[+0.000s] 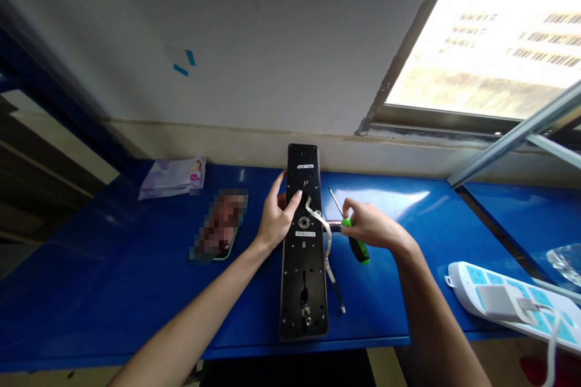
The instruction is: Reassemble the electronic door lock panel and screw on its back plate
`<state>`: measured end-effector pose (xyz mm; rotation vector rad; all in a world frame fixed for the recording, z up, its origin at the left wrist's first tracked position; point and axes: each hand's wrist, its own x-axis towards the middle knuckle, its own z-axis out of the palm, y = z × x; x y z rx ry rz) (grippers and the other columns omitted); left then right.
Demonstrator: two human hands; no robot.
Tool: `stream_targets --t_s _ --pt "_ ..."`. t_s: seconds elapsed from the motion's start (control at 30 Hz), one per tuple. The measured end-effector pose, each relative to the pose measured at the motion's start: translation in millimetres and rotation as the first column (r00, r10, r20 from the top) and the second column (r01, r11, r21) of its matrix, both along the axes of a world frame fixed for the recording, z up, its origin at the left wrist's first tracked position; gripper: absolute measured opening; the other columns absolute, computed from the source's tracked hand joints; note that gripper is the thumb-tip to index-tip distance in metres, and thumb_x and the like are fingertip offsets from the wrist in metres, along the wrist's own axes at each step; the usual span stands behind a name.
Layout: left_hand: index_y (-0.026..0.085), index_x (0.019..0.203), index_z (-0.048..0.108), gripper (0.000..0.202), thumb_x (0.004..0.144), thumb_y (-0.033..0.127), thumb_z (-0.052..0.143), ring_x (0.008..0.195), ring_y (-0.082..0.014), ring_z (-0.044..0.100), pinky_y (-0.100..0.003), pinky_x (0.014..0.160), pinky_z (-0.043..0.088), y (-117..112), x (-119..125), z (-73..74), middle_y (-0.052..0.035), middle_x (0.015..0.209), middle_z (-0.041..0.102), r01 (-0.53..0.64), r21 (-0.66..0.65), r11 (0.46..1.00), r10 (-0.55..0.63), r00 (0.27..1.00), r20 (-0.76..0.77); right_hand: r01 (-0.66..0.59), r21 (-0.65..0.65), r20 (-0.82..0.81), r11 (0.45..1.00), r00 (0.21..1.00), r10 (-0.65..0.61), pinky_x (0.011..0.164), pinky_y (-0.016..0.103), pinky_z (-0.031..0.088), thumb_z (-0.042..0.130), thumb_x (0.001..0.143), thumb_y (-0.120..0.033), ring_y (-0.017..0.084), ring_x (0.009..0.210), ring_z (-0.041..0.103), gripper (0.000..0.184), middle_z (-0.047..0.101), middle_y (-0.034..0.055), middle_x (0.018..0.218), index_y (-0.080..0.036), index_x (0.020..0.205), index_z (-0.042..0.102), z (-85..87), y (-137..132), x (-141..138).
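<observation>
A long black door-lock panel (pixel 303 266) lies lengthwise on the blue table (pixel 113 278), its back side up, with a white ribbon cable (pixel 323 227) trailing off its right edge. My left hand (pixel 276 217) rests on the panel's left edge near its upper part, thumb on the black face, fingers curled round the side. My right hand (pixel 370 224) is closed just right of the panel, over a green-and-black screwdriver (pixel 358 247) whose metal shaft (pixel 334 201) points away from me; whether the fingers grip it is unclear.
A blurred-out phone-sized object (pixel 221 224) lies left of the panel, and a pale purple packet (pixel 173 176) at the back left near the wall. A white power strip (pixel 503 296) with a plug sits at the right. A window (pixel 499 30) is upper right.
</observation>
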<state>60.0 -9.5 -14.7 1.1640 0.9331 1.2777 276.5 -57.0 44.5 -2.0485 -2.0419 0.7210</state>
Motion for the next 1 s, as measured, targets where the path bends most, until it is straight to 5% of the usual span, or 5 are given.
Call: stream_targets --t_s 0.3,0.47,0.67,0.8,1.0 --pt "0.023 0.159 0.04 0.078 0.092 0.048 0.073 0.108 -0.0327 0.076 -0.052 0.096 0.063 10.2 1.9 -0.1 -0.0147 0.126 0.075 -0.044 0.163 0.986 0.079 0.972 -0.22 0.228 0.348 -0.235 0.91 0.96 -0.15 0.061 0.028 0.06 0.063 0.095 -0.046 0.021 0.077 0.079 0.031 0.081 0.0082 0.097 -0.023 0.115 0.071 36.0 -25.6 50.6" --pt "0.024 0.145 0.06 0.053 0.093 0.032 0.07 0.14 -0.0332 0.054 -0.052 0.119 0.045 -1.3 4.4 45.2 -0.0127 0.149 0.059 -0.046 0.672 0.739 0.408 0.825 -0.392 0.444 0.587 -0.398 0.677 0.886 -0.236 0.074 0.036 0.066 0.087 0.075 -0.055 0.027 0.087 0.081 0.044 0.082 0.0081 0.097 -0.023 0.102 0.073 37.4 -48.9 66.2" --pt "0.024 0.112 0.08 0.025 0.092 0.027 0.064 0.097 -0.03 0.075 -0.044 0.095 0.059 4.1 62.4 81.5 -0.009 0.105 0.079 0.663 0.422 0.619 -0.168 0.636 -0.753 0.587 0.713 -0.494 0.384 0.809 -0.319 0.068 0.034 0.063 0.09 0.076 -0.04 0.022 0.071 0.078 0.045 0.079 0.0024 0.085 -0.023 0.113 0.069 36.6 -64.2 72.2" --pt "0.025 0.077 0.082 0.005 0.074 0.029 0.082 0.068 -0.0285 0.075 -0.038 0.074 0.06 24.1 87.0 83.6 -0.0072 0.073 0.076 0.753 0.268 0.601 -0.37 0.559 -0.742 0.577 0.713 -0.489 0.399 0.817 -0.307 0.069 0.034 0.064 0.087 0.08 -0.035 0.022 0.076 0.079 0.041 0.078 0.003 0.09 -0.023 0.115 0.07 25.3 -72.5 74.2" --pt "0.019 0.096 0.085 0.019 0.082 0.024 0.074 0.077 -0.0247 0.076 -0.032 0.07 0.058 44.5 71.9 113.4 -0.0072 0.085 0.082 0.777 0.185 0.601 -0.426 0.508 -0.749 0.579 0.723 -0.549 0.377 0.813 -0.194 0.065 0.031 0.064 0.089 0.079 -0.033 0.02 0.076 0.078 0.04 0.077 0.0015 0.091 -0.024 0.113 0.07 12.5 -76.8 71.6"
